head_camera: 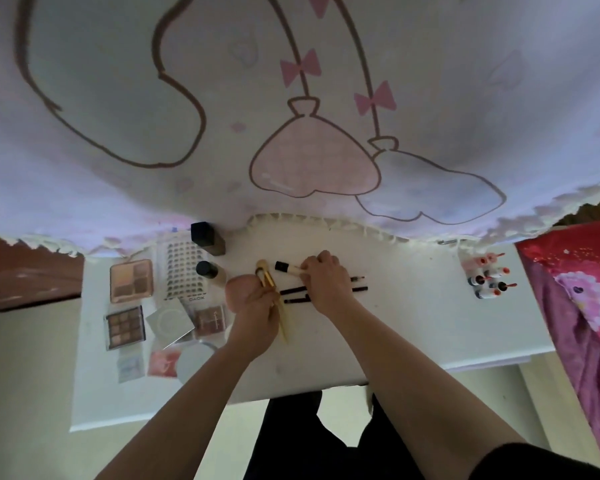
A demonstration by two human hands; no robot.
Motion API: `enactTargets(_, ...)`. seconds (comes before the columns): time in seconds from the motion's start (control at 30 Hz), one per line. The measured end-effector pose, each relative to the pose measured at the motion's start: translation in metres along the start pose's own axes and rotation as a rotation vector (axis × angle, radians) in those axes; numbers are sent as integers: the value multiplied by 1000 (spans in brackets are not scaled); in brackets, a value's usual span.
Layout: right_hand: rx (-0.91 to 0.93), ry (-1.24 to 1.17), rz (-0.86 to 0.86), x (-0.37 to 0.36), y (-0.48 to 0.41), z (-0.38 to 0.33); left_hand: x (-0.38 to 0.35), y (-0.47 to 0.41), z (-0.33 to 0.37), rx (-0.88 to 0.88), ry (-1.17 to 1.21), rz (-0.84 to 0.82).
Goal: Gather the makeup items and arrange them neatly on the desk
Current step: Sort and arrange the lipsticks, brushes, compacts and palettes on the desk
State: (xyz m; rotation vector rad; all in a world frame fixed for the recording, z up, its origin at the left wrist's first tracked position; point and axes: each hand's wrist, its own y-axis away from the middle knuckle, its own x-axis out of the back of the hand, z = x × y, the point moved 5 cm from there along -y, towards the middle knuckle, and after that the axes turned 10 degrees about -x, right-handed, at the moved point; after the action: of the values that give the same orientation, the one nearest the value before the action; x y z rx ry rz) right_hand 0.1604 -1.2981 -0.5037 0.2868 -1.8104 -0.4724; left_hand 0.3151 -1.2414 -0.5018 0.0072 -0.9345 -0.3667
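I see dim, flat light with only faint shadows, soft blur throughout, and the counter (413, 327) bowing toward the frame's edges.

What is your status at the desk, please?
Left hand grips gold brushes. Right hand pinches white brush. Black pencils lie under right hand. Palettes at left.

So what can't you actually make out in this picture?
All in the head view:
- Pencils: middles hidden under the right hand, which holds a white brush.
- Gold brushes: count unclear, bunched in the left hand.
- Pink round item: partly behind the left hand.
- Small bottles at right: too small and blurred to identify.
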Motion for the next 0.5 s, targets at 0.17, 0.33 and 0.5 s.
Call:
enactTargets(0.17, -84, -162, -8, 14, 10, 17, 20, -11, 9, 33, -87, 176)
enactTargets(0.33, -218, -521, -87, 27, 30, 51, 18, -24, 22, 425, 258, 204)
enactTargets(0.5, -274, -796, -85, 42, 62, 81, -2, -33, 69, 463, 636, 23)
